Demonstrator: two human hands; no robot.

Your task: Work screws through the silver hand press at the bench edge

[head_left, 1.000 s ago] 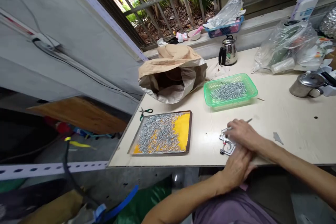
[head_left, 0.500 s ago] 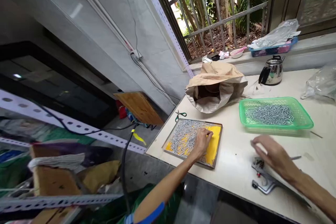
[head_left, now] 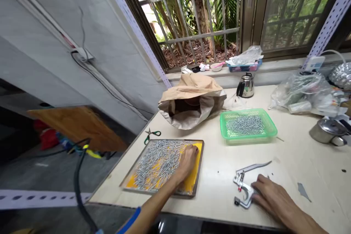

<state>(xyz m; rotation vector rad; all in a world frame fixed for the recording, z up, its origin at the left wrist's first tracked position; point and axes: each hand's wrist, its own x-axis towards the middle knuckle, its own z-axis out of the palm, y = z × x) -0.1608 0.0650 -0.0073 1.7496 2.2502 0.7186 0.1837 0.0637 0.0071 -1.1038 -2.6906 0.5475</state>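
My left hand (head_left: 188,162) is over the right part of a shallow tray (head_left: 199,175) with a yellow bottom. Its fingers are curled down among small silvery metal pins (head_left: 156,162); whatever they pinch is hidden. At the right, my right hand (head_left: 274,195) closes round the lower handle of metal hand pliers (head_left: 246,190) with a C-shaped jaw. The pliers lie on the table, their upper handle angled away. That lower handle is mostly covered by my hand.
Behind the tray stands an open brown paper bag (head_left: 192,104), with green-handled scissors (head_left: 152,134) to its left. A green basket (head_left: 248,139) holds more pins. Farther back are a kettle (head_left: 246,87), plastic bags (head_left: 298,93) and a metal pot (head_left: 327,131).
My right hand has come down from above the pliers onto their handle. The left hand stays curled at the tray. The view has turned to the right.
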